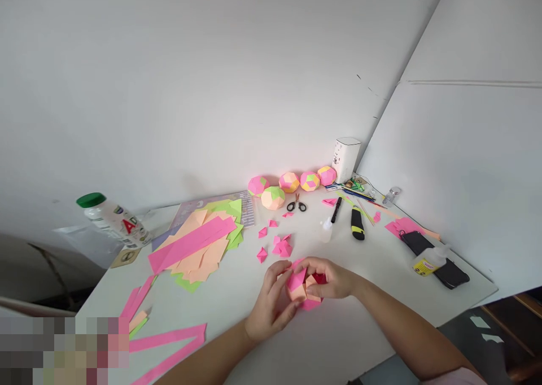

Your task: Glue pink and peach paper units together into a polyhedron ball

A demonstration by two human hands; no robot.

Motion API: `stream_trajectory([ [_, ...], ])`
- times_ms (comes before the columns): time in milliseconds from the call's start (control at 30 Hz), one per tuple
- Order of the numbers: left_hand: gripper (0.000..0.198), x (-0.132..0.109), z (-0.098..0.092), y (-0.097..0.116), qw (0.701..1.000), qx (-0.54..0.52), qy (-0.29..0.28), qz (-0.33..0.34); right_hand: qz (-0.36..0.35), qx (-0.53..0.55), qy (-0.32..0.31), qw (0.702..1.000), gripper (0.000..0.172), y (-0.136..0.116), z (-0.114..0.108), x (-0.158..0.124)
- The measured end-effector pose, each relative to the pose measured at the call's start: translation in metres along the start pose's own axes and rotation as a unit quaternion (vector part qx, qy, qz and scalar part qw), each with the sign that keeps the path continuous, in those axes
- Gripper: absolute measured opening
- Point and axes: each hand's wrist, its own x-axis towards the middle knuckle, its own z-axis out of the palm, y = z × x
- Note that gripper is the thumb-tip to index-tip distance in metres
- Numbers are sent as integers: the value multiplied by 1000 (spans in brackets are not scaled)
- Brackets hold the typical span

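A folded paper piece [297, 292] in pink and peach, with an opening that shows darker pink inside, is between my hands near the table's front. My left hand [271, 300] holds its left side, fingers curved along the edge. On the right, my right hand [330, 278] grips the piece, its thumb on a peach part and its fingers over the top. Just beyond lie a pink folded cluster [282, 245] and several small pink folded pieces [262, 254].
Paper sheets [203, 244] and pink strips [169, 338] lie left, near a white bottle [122, 224]. Behind are several paper balls [273, 197] and scissors [296, 204]. Rightward are a cutter [357, 223], marker [336, 210], glue bottle [429, 261] and black case [451, 275].
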Motion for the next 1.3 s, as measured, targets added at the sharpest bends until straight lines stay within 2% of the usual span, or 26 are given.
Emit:
stream_trajectory([
  [67,67,0,1,3,999,19,-6,31,-7,30,-12,999,37,-1,2,0],
  [133,69,-1,3,4,999,19,-19,35,-8,62,-12,998,37,-1,2,1],
  [300,68,-2,4,5,999,-2,-29,-31,3,105,28,994,38,2,0,3],
  [433,69,-3,4,8,999,29,-18,-38,12,135,21,991,38,2,1,5],
  [633,71,-6,6,13,990,136,-23,-17,41,104,27,993,40,-3,5,3],
  [867,57,-6,5,13,986,159,-11,-49,52,62,49,996,36,-4,3,2],
  [1067,50,-8,7,11,985,161,1,-66,56,95,50,993,32,-12,4,1],
  [1200,59,-8,6,13,986,154,-4,-61,54,114,49,991,31,-9,4,2],
  [1300,75,-8,7,11,993,97,-25,-66,45,138,41,989,32,-3,5,2],
])
